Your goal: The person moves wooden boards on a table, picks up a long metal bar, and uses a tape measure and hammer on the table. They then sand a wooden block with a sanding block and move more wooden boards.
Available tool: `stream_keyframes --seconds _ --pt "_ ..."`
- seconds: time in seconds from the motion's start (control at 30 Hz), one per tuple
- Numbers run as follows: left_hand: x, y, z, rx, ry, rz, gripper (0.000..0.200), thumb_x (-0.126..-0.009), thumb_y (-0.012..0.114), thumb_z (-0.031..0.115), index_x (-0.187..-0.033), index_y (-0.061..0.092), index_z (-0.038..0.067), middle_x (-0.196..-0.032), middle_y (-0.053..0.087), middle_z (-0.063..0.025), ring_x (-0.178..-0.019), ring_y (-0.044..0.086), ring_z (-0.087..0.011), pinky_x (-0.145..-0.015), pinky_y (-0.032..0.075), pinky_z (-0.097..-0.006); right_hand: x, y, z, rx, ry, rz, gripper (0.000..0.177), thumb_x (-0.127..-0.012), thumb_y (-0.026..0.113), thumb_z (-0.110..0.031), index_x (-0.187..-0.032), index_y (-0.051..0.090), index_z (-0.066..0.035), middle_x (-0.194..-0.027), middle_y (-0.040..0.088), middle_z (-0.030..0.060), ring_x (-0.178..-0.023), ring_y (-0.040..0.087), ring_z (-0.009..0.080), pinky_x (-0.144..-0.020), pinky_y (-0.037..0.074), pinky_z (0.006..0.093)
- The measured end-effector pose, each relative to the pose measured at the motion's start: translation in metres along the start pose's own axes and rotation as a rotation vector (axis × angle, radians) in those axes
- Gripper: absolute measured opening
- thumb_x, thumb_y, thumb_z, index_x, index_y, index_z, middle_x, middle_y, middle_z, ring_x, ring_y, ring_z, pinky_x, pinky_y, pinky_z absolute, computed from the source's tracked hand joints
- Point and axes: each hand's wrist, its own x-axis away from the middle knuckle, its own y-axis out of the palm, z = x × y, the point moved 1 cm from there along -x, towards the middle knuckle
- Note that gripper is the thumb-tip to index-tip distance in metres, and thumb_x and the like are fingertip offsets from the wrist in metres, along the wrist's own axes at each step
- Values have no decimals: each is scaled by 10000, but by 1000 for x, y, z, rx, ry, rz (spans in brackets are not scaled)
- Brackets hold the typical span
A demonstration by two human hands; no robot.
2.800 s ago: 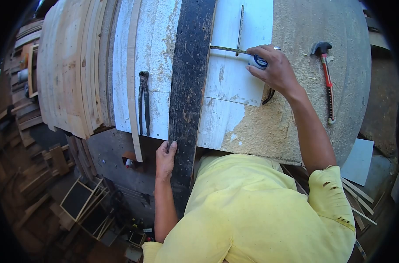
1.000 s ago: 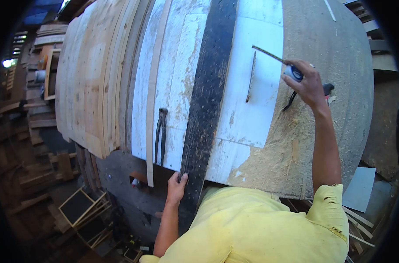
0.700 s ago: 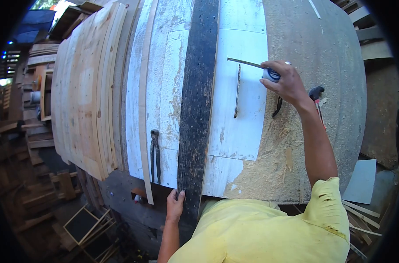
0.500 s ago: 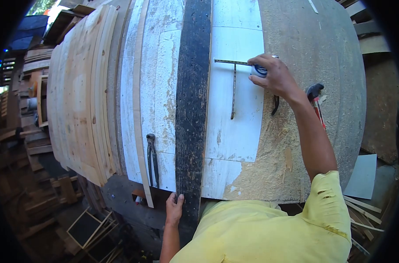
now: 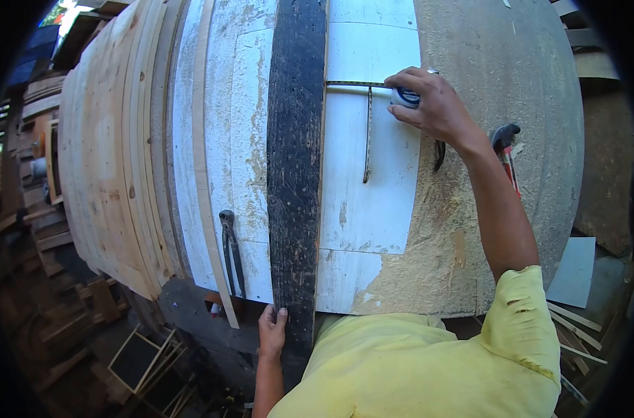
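Observation:
My right hand (image 5: 435, 104) is closed around a tape measure (image 5: 406, 97) above the white board (image 5: 383, 202). The tape's blade reaches left, and its end meets the right edge of the long dark plank (image 5: 292, 167). Below the blade, a thin dark rod (image 5: 367, 143) lies lengthwise on the white board. At the plank's near end, my left hand (image 5: 271, 334) grips its left edge, thumb on the plank; some of the fingers are hidden.
Pincers (image 5: 231, 254) lie on the white boards left of the plank, beside a thin wooden strip (image 5: 204, 160). A red-handled tool (image 5: 506, 157) and a dark curved piece (image 5: 439, 156) are near my right forearm. Pale planks (image 5: 101, 153) are stacked at left. Sawdust covers the table's right side.
My right hand has moved slightly left and away from me with the tape measure. The blade's end, earlier short of the dark plank, now meets its edge. The view has shifted slightly.

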Motion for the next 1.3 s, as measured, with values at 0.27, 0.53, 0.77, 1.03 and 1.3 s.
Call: stream_keyframes --seconds 0.27,0.53,0.77,1.03,1.3 --pt "0 1 -1 14 10 8 280 -971 615 220 -1110 592 -23 -993 638 -14 -882 550 -80 -805 445 -245 0 2 1 5 0 16 363 -820 755 -258 -1130 672 -89 -1075 662 96 -984 659 249 -895 567 370" --pt "2 5 -6 7 58 77 285 -954 644 273 -1017 598 0 -904 608 12 -822 513 -61 -750 424 -232 0 6 6 -16 2 3 391 -822 737 -266 -1173 660 -111 -1074 659 95 -984 655 242 -874 569 361" --pt "3 8 -13 24 94 152 275 -941 665 279 -946 596 13 -827 566 42 -759 479 -49 -682 395 -219 0 6 6 -28 17 4 385 -824 739 -256 -1172 662 -111 -1077 658 101 -981 656 239 -869 570 357" --pt "4 10 -11 65 91 163 255 -941 664 262 -938 596 17 -816 550 50 -739 461 -41 -662 375 -215 -1 4 6 -21 -11 1 390 -821 741 -257 -1167 661 -94 -1069 658 101 -980 647 239 -877 562 358" --pt "3 11 -9 78 78 164 232 -946 653 249 -925 595 26 -814 544 52 -742 455 -37 -664 369 -214 -2 3 3 -32 16 -12 389 -807 773 -270 -1141 676 -95 -1104 658 114 -1006 645 248 -898 567 358"
